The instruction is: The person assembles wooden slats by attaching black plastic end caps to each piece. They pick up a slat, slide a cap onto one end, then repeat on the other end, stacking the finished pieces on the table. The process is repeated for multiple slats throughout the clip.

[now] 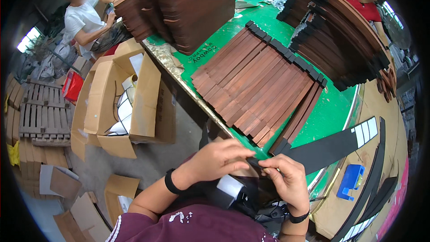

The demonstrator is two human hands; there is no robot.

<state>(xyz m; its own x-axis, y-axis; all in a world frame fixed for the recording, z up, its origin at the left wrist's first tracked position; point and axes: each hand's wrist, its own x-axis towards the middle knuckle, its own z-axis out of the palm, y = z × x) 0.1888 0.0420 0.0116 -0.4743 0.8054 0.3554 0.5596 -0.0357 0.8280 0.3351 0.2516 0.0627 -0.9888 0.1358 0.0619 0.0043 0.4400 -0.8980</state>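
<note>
My right hand (286, 180) pinches a short black piece (255, 162) between thumb and fingertips, just off the near table edge. Whether it is a loose strip or the wrapped end of a slat, I cannot tell. My left hand (218, 160) reaches toward it from the left, fingers stretched and thumb apart, the fingertips beside the black piece. Just beyond my hands lies a brown wooden slat (298, 118) with black ends, next to a row of similar slats (251, 83) with black-covered far ends.
Tall slat stacks (197, 11) stand on the green tabletop (204, 58), with black-ended stacks (340, 40) at right. A black sheet with white labels (329, 148) and a blue tape dispenser (350, 182) lie rightward. An open carton (145, 94) stands left. Two other people are beyond the stacks.
</note>
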